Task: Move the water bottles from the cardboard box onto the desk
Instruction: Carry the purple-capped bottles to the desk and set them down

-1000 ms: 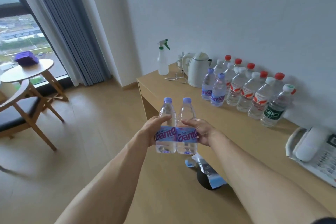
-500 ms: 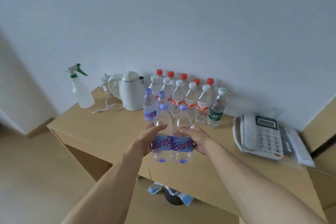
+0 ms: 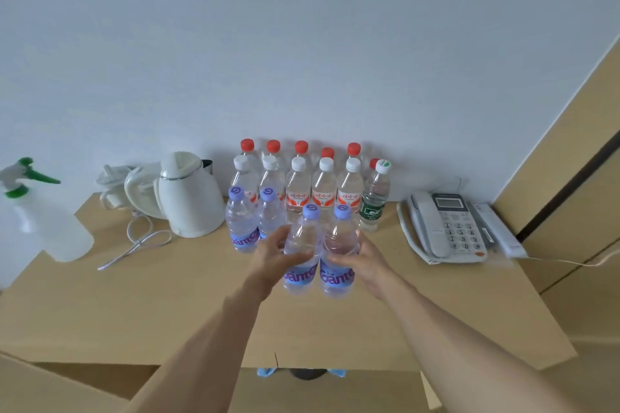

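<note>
Bottles now over the desk (image 3: 141,305) instead of the floor: left hand (image 3: 271,256) and right hand (image 3: 364,260) each curl round one purple-capped bottle (image 3: 302,251), nearly home beside the standing row (image 3: 312,184).

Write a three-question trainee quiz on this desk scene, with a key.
1. True or false: each hand grips one purple-capped bottle.
2. Which bottle on the desk wears a green label? A) one beside the kettle B) the rightmost one, nearest the telephone C) one in the back row
3. Fill in: the spray bottle stands at the desk's ____ end.

Key: 1 true, left hand and right hand each hold one. 2 B, the green-label bottle near the telephone. 3 left, spray bottle.
</note>
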{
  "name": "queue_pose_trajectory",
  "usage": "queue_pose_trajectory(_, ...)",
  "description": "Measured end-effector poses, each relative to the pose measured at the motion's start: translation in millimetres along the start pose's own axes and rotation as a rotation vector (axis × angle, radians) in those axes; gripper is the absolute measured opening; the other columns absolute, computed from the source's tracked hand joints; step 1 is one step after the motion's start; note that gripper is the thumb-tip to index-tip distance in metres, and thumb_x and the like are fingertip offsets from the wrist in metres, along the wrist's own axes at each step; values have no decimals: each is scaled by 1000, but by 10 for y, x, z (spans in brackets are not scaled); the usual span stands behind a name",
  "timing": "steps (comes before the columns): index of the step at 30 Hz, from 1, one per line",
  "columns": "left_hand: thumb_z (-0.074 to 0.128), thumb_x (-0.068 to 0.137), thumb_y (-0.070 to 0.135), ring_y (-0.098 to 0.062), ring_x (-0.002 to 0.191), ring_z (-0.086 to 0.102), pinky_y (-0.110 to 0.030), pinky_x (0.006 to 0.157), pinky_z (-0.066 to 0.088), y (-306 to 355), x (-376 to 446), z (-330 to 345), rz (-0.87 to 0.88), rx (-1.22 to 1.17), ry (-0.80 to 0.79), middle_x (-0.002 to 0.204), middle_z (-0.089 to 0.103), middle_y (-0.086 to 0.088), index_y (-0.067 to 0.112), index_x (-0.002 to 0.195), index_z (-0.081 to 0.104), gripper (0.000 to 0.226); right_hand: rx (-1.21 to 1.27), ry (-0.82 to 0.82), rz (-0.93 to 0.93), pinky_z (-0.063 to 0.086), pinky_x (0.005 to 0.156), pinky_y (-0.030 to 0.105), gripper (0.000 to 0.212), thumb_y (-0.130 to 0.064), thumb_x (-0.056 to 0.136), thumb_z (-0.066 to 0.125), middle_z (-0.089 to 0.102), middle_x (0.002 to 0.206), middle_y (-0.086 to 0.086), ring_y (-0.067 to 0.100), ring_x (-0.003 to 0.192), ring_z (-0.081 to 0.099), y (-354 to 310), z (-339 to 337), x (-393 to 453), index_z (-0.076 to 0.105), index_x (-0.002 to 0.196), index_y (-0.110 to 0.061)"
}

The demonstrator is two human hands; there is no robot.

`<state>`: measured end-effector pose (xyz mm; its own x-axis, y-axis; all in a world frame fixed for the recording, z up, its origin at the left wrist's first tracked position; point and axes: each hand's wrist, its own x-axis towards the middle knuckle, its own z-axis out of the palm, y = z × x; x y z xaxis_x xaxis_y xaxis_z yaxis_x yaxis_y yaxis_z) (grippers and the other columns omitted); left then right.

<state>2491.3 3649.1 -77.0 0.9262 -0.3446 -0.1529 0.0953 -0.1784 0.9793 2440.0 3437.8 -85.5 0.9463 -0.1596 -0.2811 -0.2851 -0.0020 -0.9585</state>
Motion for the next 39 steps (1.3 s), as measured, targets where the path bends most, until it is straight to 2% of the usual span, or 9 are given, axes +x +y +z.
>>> queue_pose_trajectory(4,90,68,23,4,93,67,-17,76,52,-77,85,-35,31,144,22,100,74,19,43,111,65,54,-79,48,-32,53,75,18,69,-28,54,89,76,101,-14,0,94,71,38,5,-11,60,117,-27)
queue_pose_trajectory(10,89,70,10,-7,106,67,-32,90,54,-138,149,-43,15,213,8,110,72,11,26,123,62,62,-308,137,-41,56,86,32,64,-28,58,91,74,104,-10,9,98,69,95,-38,73,62,115,-26)
queue_pose_trajectory(17,83,74,-2,-12,113,66,-40,100,54,-189,123,-50,-12,144,-34,120,70,5,21,128,58,63,-472,118,-89,55,85,30,64,-25,63,94,71,103,-16,2,96,66,140,-58,170,59,116,-31)
queue_pose_trajectory(21,84,75,4,-14,118,64,-41,100,55,-160,92,-46,-13,208,-43,123,68,5,21,134,56,67,-530,75,-100,48,73,13,65,-34,63,94,68,96,-27,-13,88,62,92,-84,150,54,114,-42)
queue_pose_trajectory(24,87,74,19,-12,113,63,-40,94,56,-37,25,-21,75,422,16,127,63,10,30,141,50,77,-552,73,-143,42,64,2,59,-35,63,91,66,92,-37,-21,86,59,-5,-101,101,52,105,-52)
queue_pose_trajectory(27,88,74,26,-10,100,62,-30,82,55,187,-30,-8,258,626,149,122,58,14,34,145,48,82,-573,130,-222,45,72,9,56,-31,65,90,69,99,-26,-7,93,62,-133,-96,68,56,108,-45)
queue_pose_trajectory(30,86,78,26,-15,95,63,-33,78,54,394,-30,17,377,822,147,118,61,10,31,144,53,74,-670,164,-330,50,82,25,52,-24,71,88,71,107,-12,9,99,64,-215,-71,43,63,118,-27)
queue_pose_trajectory(36,81,83,32,-22,101,59,-39,73,54,513,28,107,360,1227,49,119,57,6,27,142,49,68,-742,204,-376,51,82,34,39,-20,76,84,70,103,-4,18,98,64,-254,-8,-11,66,112,-19)
queue_pose_trajectory(39,80,84,24,-28,91,62,-40,69,54,465,87,101,362,1229,29,115,56,2,20,135,52,58,-736,202,-393,49,82,32,42,-17,75,85,70,104,-4,18,99,63,-269,-8,-19,66,113,-18)
